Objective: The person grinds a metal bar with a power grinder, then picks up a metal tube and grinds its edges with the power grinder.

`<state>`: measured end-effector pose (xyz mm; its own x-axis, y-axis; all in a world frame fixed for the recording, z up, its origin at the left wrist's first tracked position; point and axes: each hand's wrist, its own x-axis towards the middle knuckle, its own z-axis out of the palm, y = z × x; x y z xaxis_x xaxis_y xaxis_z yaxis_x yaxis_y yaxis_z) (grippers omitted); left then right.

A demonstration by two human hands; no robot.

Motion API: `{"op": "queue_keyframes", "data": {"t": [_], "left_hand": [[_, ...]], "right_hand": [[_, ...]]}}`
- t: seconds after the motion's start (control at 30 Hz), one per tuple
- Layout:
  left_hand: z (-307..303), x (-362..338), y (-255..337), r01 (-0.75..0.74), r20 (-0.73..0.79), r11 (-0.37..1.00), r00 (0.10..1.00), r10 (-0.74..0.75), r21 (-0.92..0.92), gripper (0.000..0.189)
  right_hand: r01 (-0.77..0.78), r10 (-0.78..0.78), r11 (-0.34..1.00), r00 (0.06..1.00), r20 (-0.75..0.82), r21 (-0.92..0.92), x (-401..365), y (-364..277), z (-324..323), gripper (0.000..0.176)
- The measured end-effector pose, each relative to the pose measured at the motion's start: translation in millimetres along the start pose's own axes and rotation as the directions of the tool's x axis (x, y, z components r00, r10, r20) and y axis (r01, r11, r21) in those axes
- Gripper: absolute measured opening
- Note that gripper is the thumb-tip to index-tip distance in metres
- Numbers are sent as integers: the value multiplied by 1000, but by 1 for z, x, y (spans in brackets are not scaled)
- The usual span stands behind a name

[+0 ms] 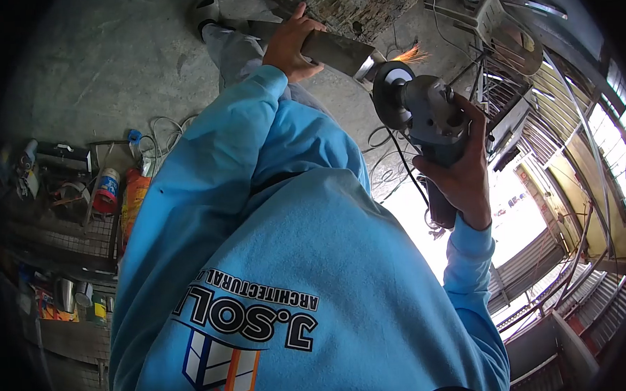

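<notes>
My left hand (295, 45) is wrapped around a flat-sided metal tube (343, 52), pressing it near the edge of a rough, worn wooden slab (368, 10). In my right hand (467, 168) is an angle grinder (432, 113), gripped around its body. The grinder's disc (392, 94) touches the bright end of the tube. Orange sparks (410, 55) fly off to the right of that contact. A dark cord hangs from the grinder area.
Shelves on the left hold tools, a spray can (106, 190) and other containers. Cables (167, 135) lie on the concrete floor (112, 71). At right stand a plastic chair (490, 16), metal bars and corrugated sheets (529, 277). A shoe (206, 11) shows at top left.
</notes>
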<state>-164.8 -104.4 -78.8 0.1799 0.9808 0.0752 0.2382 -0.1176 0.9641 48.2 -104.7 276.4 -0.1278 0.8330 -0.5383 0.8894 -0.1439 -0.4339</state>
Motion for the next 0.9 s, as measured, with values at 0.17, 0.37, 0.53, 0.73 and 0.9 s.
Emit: {"op": "queue_keyframes", "data": {"t": [0.17, 0.37, 0.53, 0.73, 0.9], "left_hand": [[1, -1, 1, 7, -4, 1000, 1000, -7, 10, 65], [1, 2, 3, -10, -24, 1000, 1000, 10, 5, 65], [-3, 1, 10, 5, -21, 1000, 1000, -5, -2, 57], [-3, -2, 9, 0, -28, 1000, 1000, 1, 14, 58], [0, -3, 4, -2, -20, 1000, 1000, 2, 8, 61]], "right_hand": [[-14, 14, 1000, 1000, 14, 27, 9, -4, -2, 102], [54, -54, 998, 999, 7, 9, 18, -7, -3, 103], [70, -70, 997, 997, 12, 11, 17, -11, -1, 104], [43, -44, 999, 999, 6, 29, 4, -3, 2, 103], [5, -5, 1000, 1000, -9, 31, -16, 1, 8, 102]]}}
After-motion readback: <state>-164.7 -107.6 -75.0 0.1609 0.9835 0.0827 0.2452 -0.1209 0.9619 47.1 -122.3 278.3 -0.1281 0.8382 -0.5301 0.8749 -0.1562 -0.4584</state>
